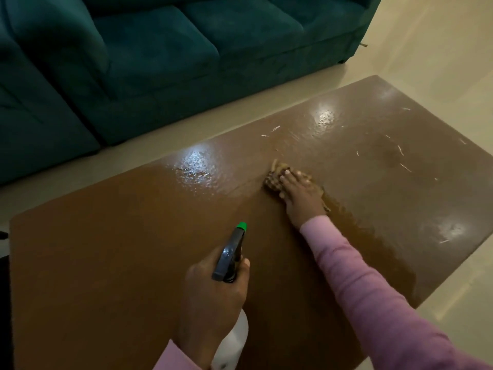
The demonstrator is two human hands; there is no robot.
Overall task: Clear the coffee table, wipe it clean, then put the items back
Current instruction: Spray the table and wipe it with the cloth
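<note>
Pressing cloth [274, 175] beneath right grip [300, 194]; left grip [210, 297] holds spray bottle [230, 252].

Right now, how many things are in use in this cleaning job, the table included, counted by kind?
Spray bottles: 1, gripped by the left hand.
Cloths: 1, pressed onto the table by the right hand.
Coffee tables: 1, brown, wet in patches.
Total: 3
</note>
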